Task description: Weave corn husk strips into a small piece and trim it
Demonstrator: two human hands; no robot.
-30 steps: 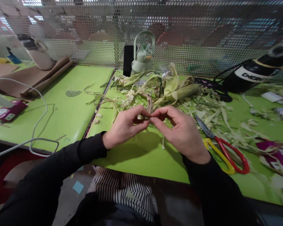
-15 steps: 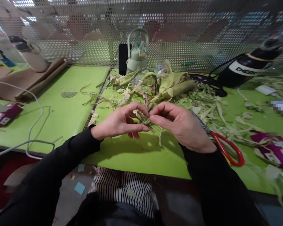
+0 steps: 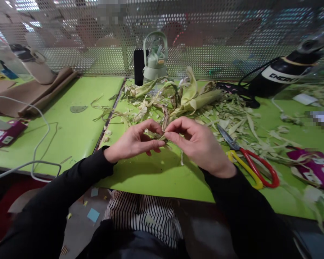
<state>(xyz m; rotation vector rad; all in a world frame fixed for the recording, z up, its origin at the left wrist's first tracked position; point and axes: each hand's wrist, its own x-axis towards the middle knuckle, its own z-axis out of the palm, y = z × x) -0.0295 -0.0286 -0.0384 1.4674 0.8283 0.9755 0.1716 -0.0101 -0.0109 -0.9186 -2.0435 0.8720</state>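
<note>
Thin pale-green corn husk strips (image 3: pixel 163 137) are pinched between my two hands above the front of the green table. My left hand (image 3: pixel 136 143) curls round them from the left, thumb below and fingers above. From the right, my right hand (image 3: pixel 198 145) grips them between thumb and forefinger, and the fingertips of both hands nearly touch. Part of the strips is hidden by the fingers, and one end dangles below. Behind my hands lies a heap of corn husks (image 3: pixel 202 100). Scissors (image 3: pixel 259 165) with red and yellow handles lie beside my right wrist.
A pale green bottle (image 3: pixel 155 68) and a black phone (image 3: pixel 138 68) stand by the perforated metal screen (image 3: pixel 97 46). A black tool (image 3: pixel 278 77) lies at the back right. Purple boxes (image 3: pixel 314 167) and a white cable (image 3: pixel 43 126) are at the sides.
My hands have shifted slightly left together, still holding the husk strips. More of the scissors shows as my right arm has drawn left.
</note>
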